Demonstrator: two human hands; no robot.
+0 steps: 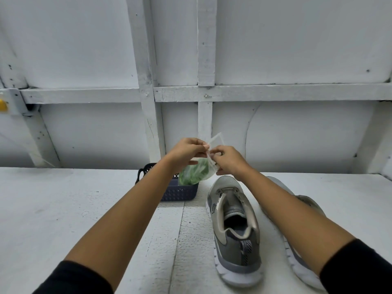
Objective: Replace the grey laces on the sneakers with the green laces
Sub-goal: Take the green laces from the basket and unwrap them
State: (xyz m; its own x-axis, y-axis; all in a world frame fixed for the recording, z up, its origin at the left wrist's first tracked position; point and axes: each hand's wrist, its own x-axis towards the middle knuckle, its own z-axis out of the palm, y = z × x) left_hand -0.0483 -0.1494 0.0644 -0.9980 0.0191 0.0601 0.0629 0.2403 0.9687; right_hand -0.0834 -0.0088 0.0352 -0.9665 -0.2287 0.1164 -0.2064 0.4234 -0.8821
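The green laces (191,178) are a crumpled, bright green bundle inside one small clear bag (206,174), which is held in the air above the far part of the bench (63,209). The bag's lower part hangs in front of the basket. How many laces are in the bundle cannot be told. Both hands are on the bag's top edge. The left hand (186,151) pinches it between thumb and fingertips, and the right hand (229,161) pinches it just beside, fingers curled.

There are two grey sneakers with white soles. One sneaker (235,230) stands in full view on the bench with its heel toward the person and its tongue showing. The second sneaker (307,203) lies just to its right, mostly hidden behind the right forearm. One dark blue perforated basket (180,194) sits on the bench behind the left forearm, near the first sneaker's toe.
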